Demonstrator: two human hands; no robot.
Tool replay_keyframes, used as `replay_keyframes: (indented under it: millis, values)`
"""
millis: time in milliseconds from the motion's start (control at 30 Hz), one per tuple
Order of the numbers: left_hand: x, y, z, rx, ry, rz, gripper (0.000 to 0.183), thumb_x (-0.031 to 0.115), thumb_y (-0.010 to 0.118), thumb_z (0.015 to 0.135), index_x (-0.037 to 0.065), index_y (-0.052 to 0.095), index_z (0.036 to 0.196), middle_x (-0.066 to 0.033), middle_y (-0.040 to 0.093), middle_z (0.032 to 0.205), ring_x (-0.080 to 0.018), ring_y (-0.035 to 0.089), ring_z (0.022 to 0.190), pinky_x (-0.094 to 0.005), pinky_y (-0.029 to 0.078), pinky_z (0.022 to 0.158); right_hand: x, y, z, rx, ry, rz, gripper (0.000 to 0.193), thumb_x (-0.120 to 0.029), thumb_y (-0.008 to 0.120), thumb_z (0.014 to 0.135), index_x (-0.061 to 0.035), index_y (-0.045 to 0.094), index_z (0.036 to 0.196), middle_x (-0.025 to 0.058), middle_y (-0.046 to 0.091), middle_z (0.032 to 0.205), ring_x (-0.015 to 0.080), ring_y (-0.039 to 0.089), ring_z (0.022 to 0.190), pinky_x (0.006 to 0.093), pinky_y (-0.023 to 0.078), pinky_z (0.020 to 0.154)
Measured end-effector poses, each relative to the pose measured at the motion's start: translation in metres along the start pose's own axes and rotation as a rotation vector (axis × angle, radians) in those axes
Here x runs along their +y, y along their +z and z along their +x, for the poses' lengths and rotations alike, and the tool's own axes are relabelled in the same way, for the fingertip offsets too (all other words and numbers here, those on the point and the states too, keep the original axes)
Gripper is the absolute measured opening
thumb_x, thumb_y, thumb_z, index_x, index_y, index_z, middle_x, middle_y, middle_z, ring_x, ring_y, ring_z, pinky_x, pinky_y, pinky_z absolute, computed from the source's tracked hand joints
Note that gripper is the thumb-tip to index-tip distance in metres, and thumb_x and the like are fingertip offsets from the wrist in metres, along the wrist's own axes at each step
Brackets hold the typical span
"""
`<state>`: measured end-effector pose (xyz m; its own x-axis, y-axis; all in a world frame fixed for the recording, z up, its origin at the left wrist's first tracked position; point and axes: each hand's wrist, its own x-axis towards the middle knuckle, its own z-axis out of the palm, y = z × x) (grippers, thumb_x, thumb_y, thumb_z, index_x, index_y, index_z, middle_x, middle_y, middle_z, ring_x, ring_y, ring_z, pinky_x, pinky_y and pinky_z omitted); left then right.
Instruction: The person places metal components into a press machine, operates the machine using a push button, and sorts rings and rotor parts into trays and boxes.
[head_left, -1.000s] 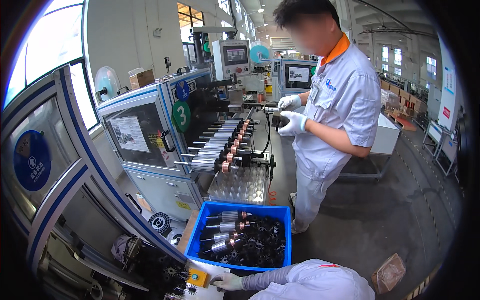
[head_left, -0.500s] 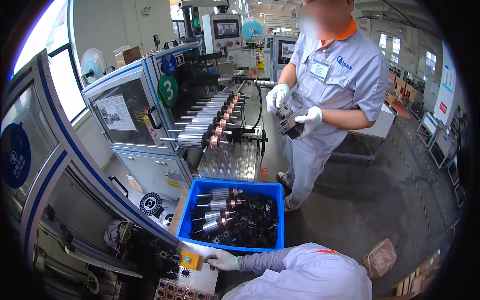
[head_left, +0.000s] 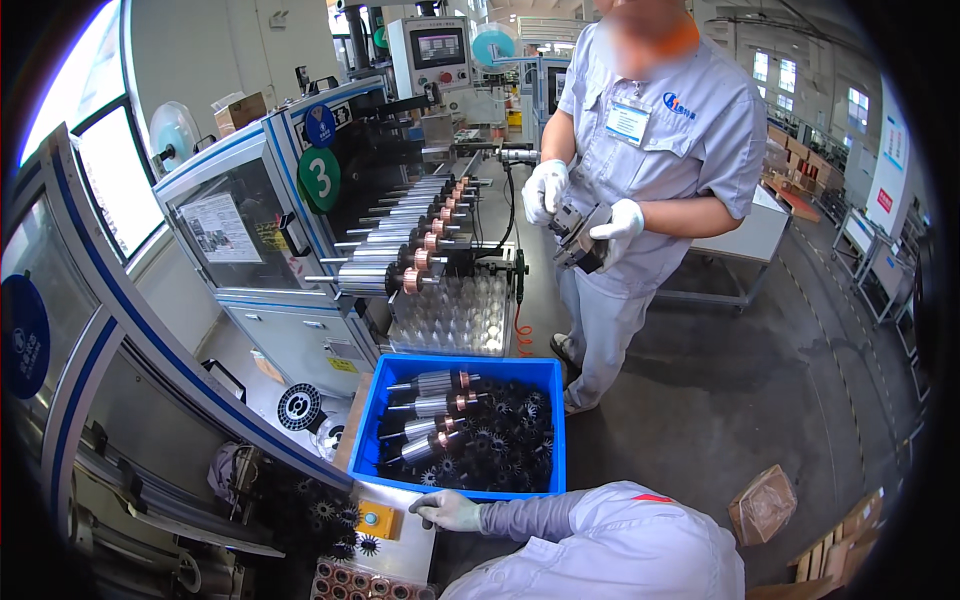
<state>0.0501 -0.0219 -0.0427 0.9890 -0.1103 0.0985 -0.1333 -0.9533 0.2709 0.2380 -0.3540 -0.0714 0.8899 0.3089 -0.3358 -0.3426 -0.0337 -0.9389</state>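
Note:
My right hand (head_left: pixel 452 511), in a white glove with dark fingertips, reaches in from the right under a grey sleeve. Its fingers are loosely bent and apart, and nothing shows in them. They rest at the edge of a pale metal plate (head_left: pixel 410 548), just right of a yellow box with a blue button (head_left: pixel 376 519). Above the hand stands a blue crate (head_left: pixel 461 494) with copper-ended motor armatures (head_left: pixel 440 404) and many black finned parts (head_left: pixel 510 440). At the plate's near end lies a tray of copper-coloured rings (head_left: pixel 352 583). My left hand is out of view.
Ahead, a co-worker (head_left: pixel 650 150) in white gloves holds a dark metal block (head_left: pixel 580 236). Left of them, a machine (head_left: pixel 245 220) carries a row of armatures (head_left: pixel 420 232). A framed machine door (head_left: pixel 150 340) rises at my left. A plastic-wrapped box (head_left: pixel 763 503) sits on the floor at right.
The view has shifted slightly, moving the background a little left. My hand stays beside the yellow box. The co-worker still holds the metal block.

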Motion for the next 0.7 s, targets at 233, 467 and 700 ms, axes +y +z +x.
replay_keyframes:
  millis: [233, 467, 700]
  values:
    - [0.031, -0.026, 0.008, 0.074, -0.166, -0.050, 0.039, 0.041, 0.078, 0.076, 0.010, 0.072, 0.098, -0.0184, 0.063, 0.108, -0.0403, 0.061, 0.098, -0.0511, 0.050, 0.086, -0.007, 0.002, -0.001, -0.016, 0.002, 0.031, 0.032, -0.020, 0.051, 0.100, -0.0032, 0.064, 0.124, 0.0019, 0.069, 0.082, 0.0060, 0.059, 0.067, 0.0228, 0.049, 0.061]
    - [0.029, -0.027, 0.011, -0.005, -0.212, -0.088, 0.039, 0.042, 0.078, 0.076, 0.010, 0.072, 0.098, -0.0177, 0.064, 0.106, -0.0395, 0.061, 0.097, -0.0499, 0.050, 0.087, -0.010, 0.003, -0.001, -0.017, 0.013, 0.063, 0.031, -0.019, 0.051, 0.100, -0.0029, 0.063, 0.124, 0.0018, 0.068, 0.082, 0.0059, 0.058, 0.066, 0.0230, 0.049, 0.060]
    - [0.005, -0.003, 0.005, 0.064, -0.132, -0.063, 0.033, 0.036, 0.077, 0.079, 0.006, 0.071, 0.093, -0.0186, 0.065, 0.097, -0.0382, 0.062, 0.092, -0.0466, 0.051, 0.084, -0.010, 0.001, -0.001, -0.018, 0.008, 0.067, 0.031, -0.018, 0.052, 0.100, -0.0019, 0.062, 0.125, 0.0019, 0.067, 0.082, 0.0058, 0.057, 0.066, 0.0227, 0.049, 0.060]
